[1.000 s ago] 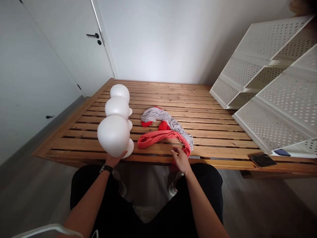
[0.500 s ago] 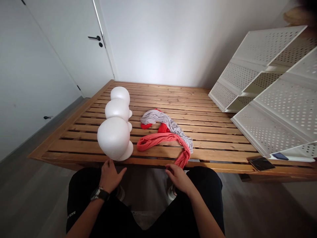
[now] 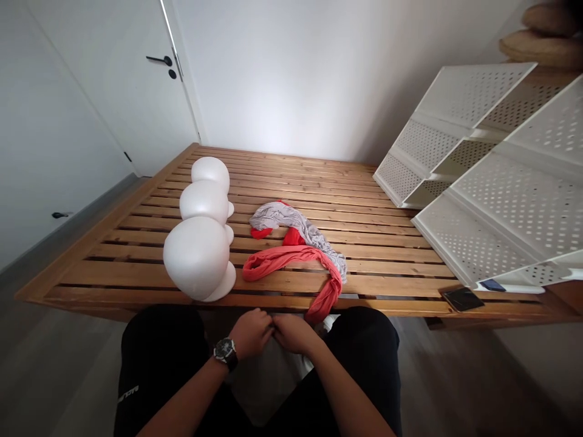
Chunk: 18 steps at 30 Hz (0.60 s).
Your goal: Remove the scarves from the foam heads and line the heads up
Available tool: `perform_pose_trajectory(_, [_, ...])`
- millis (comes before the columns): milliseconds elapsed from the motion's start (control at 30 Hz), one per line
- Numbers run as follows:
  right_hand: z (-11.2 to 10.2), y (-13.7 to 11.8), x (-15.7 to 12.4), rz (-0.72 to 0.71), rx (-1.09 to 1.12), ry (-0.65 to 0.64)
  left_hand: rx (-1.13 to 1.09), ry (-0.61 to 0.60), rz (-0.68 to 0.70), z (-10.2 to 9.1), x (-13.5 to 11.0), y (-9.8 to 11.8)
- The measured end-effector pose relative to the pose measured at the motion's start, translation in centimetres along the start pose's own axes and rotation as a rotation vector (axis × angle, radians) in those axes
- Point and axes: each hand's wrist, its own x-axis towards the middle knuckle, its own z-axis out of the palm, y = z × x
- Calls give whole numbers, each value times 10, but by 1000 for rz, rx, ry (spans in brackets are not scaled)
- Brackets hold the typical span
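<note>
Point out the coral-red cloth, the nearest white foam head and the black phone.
coral-red cloth (image 3: 282, 260), head view, middle of the band
nearest white foam head (image 3: 195, 255), head view, rounded crown
black phone (image 3: 460, 298), head view, screen centre

White walls, white door (image 3: 113, 79) at left, grey floor (image 3: 40, 358), slatted wooden platform (image 3: 364, 206).

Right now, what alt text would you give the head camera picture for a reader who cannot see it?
A seated person's left hand and right hand meet over the lap, holding nothing, just short of a slatted wooden table. On it stand three white foam heads in a row beside red and grey scarves; white perforated shelves lean at right.
</note>
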Motion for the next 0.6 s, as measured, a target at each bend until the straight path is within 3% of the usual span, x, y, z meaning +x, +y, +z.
perform_pose_trajectory(100, [-12,1,3,-61,54,344,14,314,-84,-16,3,-14])
perform_pose_trajectory(200, [-13,18,8,8,2,608,69,399,-112,-13,10,-32])
perform_pose_trajectory(267, [-6,32,15,104,-80,620,106,348,-96,-4,16,-43])
perform_pose_trajectory(433, [11,66,24,216,-273,467,179,292,-112,13,24,-63])
perform_pose_trajectory(600, [-2,101,6,210,-321,390,180,294,-95,8,21,-72])
